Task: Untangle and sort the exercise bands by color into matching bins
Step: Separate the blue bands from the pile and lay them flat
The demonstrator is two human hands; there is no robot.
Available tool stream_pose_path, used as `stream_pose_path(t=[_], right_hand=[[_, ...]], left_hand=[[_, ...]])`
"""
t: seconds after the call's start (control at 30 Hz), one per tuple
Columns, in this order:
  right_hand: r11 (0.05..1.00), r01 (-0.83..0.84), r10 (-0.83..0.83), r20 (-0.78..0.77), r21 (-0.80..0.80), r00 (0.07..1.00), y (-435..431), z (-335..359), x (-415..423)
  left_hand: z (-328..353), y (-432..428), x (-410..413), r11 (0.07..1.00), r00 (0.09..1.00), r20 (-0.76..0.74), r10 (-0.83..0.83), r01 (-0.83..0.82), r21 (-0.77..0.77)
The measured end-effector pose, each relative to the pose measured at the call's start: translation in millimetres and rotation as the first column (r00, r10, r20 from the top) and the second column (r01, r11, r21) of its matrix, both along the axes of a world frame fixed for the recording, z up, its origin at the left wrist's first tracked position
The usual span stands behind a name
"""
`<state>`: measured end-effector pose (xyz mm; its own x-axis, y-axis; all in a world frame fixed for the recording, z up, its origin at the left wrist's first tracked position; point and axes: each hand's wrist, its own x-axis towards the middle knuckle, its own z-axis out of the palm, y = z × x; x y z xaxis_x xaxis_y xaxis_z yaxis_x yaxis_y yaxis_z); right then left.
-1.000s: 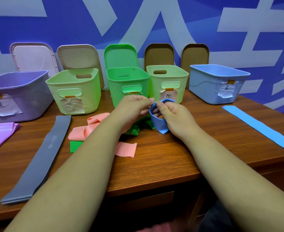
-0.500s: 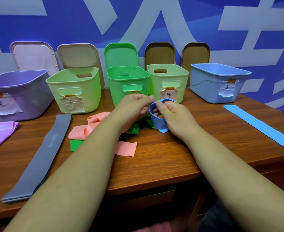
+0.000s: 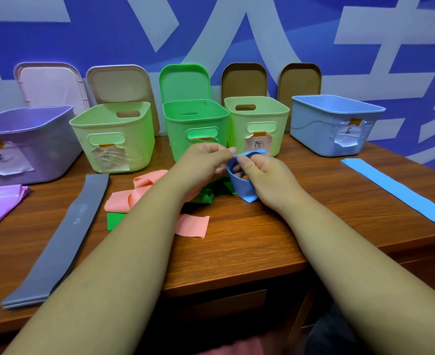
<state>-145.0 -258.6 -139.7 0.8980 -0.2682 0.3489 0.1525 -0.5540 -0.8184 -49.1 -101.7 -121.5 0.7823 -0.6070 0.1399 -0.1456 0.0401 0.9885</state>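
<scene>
Both my hands are on the small blue band (image 3: 245, 192), right at the middle of the table (image 3: 249, 252). My left hand (image 3: 206, 165) pinches its top edge between thumb and forefinger, the other fingers curled in. My right hand (image 3: 270, 180) pinches the same edge from the 3 o'clock side, thumb on top. The band stands as an open loop, and its lower end touches the green band (image 3: 203, 199) bunched under my left wrist. That looks like where it's caught, though my hands hide the crossing.

My call is to spread the loop gently and lift it clear rather than drag it. Dragging could bring the green one and the pink band (image 3: 139, 193) at 9 o'clock along with it. I'd go easy on the stretch, since thin rubber like this probably snaps back. Once free, it belongs in the blue bin (image 3: 337, 129) at 2 o'clock. The long blue band (image 3: 401, 198) at 3 o'clock isn't binned yet either.
</scene>
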Motion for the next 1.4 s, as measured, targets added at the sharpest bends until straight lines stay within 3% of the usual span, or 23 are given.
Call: stream_pose_path(t=[0.4, 0.7, 1.03, 1.4], right_hand=[[1.0, 0.002, -0.002, -0.008, -0.029, 1.0, 1.7, -0.9, 0.1], [0.993, 0.001, 0.0, 0.003, -0.114, 1.0, 3.7, 3.5, -6.2], [0.999, 0.003, -0.002, 0.018, -0.053, 1.0, 0.8, 5.0, -6.7], [0.999, -0.007, 0.007, 0.011, -0.05, 1.0, -0.3, 5.1, -6.8]], left_hand=[[1.3, -2.1, 0.1, 1.0, 0.999, -0.036, 0.02, -0.02, -0.003], [-0.9, 0.7, -0.4, 0.998, 0.999, 0.018, 0.036, -0.037, 0.047], [7.3, 5.0, -3.9, 0.99, 0.988, -0.115, -0.102, 0.09, -0.108], [6.9, 4.6, -4.8, 0.993, 0.99, -0.126, -0.068, 0.056, -0.1]])
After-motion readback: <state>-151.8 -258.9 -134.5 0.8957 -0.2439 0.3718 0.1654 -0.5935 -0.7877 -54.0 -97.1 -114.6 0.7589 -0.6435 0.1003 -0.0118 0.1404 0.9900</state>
